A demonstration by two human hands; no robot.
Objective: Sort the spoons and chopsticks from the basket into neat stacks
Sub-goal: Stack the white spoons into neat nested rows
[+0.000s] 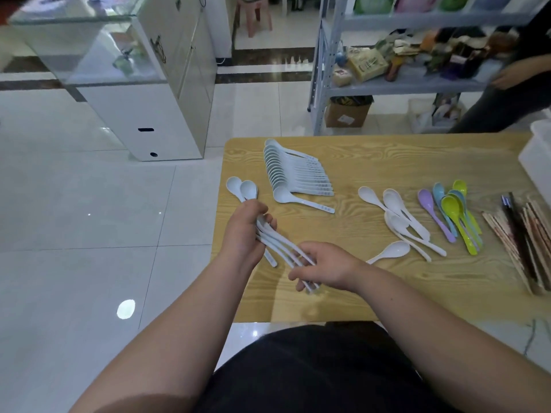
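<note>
Above table point(372, 293) — left hand point(243, 234), right hand point(329, 268) grip spoons point(281, 247).

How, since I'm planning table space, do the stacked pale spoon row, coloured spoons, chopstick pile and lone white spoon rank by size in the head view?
1. Stacked pale spoon row and chopstick pile: about alike; the pile runs off frame, so unranked.
2. Coloured spoons.
3. Lone white spoon.

head-worn view, down over table point(343, 293)
</note>
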